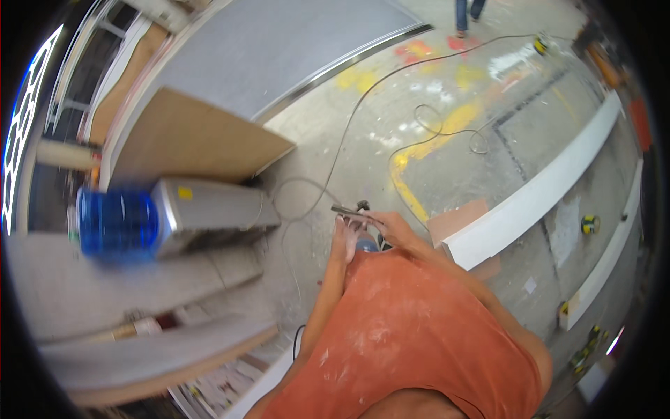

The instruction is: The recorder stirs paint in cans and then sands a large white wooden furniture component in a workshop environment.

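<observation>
In front of my orange shirt, both hands meet around a thin, dark, flat object (344,210) with a straight edge; its kind is too small to make out. My right hand (381,223) is closed on its right end. Pale dust covers my left hand (348,236), which is just below with its fingers bent up against the same object. Some of the left fingers are hidden behind it. A small black thing (363,205) shows just beyond the hands, and I cannot tell whether it touches them.
A water dispenser (209,213) with a blue bottle (117,222) lies left, beside a brown board (199,140). A cable (343,140) loops across the paint-stained floor. A long white panel (537,192) extends right. Another person's legs (461,15) appear at the far edge.
</observation>
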`<state>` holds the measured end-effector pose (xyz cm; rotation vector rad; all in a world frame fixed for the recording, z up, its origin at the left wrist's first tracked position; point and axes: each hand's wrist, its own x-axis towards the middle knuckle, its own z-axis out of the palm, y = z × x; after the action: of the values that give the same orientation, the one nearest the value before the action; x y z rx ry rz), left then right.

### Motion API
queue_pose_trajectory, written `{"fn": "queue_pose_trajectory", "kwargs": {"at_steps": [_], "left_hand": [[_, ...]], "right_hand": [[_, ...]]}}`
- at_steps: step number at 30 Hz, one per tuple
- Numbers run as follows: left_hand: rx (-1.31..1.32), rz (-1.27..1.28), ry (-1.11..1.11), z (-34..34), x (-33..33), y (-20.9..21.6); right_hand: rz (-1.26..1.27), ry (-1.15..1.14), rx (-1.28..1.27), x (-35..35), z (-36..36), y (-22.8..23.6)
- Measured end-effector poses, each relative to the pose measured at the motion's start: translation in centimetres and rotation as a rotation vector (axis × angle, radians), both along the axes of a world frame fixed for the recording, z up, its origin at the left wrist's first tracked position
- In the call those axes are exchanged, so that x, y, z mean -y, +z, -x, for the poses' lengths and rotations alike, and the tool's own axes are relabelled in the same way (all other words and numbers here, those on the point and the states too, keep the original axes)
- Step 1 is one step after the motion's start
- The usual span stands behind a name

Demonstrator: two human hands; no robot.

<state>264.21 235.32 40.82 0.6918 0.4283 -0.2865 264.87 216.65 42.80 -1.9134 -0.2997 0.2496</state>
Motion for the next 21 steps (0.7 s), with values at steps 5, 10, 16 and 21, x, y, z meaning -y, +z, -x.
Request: {"fn": "queue_pose_trajectory", "kwargs": {"at_steps": [5, 10, 16, 21], "left_hand": [[-0.078, -0.235, -0.232, -8.5, 2.6, -2.9], [-0.106, -0.286, -0.463, -20.5, 8.5, -3.3], [0.075, -0.363, -0.875, -29.5, 20.4, -2.2], [0.478, -0.524, -1.449, -33.6, 30.7, 0.6]], "right_hand": [[-0.076, -0.07, -0.421, 3.3, -5.2, 0.7], [-0.509, -0.299, -0.528, 6.8, -11.6, 1.7], [-0.327, -0.804, -0.469, 16.2, -14.3, 1.9], [-0.688, -1.115, -0.344, 24.2, -10.1, -1.8]]}}
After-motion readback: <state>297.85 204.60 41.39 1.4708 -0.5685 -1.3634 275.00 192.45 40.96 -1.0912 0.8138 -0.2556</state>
